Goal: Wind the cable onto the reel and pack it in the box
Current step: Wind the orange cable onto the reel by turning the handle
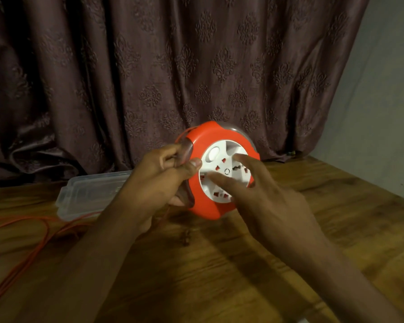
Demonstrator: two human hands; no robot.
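An orange cable reel point(208, 206) with a white socket face is held upright above the wooden table. My left hand point(156, 178) grips its left rim, thumb on the front edge. My right hand point(266, 197) has its fingers spread, the fingertips resting on the white socket face. An orange cable point(40, 238) runs from under my left hand across the table to the left edge. A clear plastic box point(86, 194) lies behind my left forearm, partly hidden by it.
A dark patterned curtain point(173, 66) hangs just behind the wooden table point(219, 264). A pale wall point(383, 113) stands at the right, close to the table's right edge.
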